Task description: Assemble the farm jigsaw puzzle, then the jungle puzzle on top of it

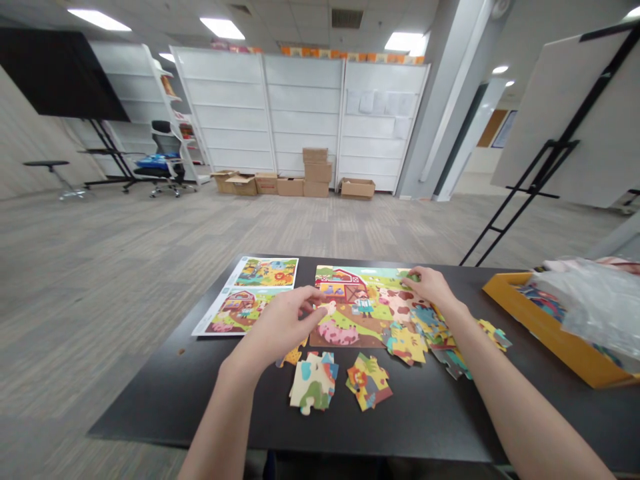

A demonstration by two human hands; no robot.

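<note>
- Black table [195, 400]: one farm puzzle [367, 327], long axis left-right, barn roof [345, 275] toward far edge
- one sheet [250, 303] left of it
- left hand [293, 317], right hand [431, 285] over it, half-curled, can't tell if gripping

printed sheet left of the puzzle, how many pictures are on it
2 in view: a lion scene on the upper half and a barn scene below it. The left hand covers the sheet's lower right corner.

Bright amb. lt | ceil. panels [223, 28] blown out | wide-angle dist., edges stretched
</note>
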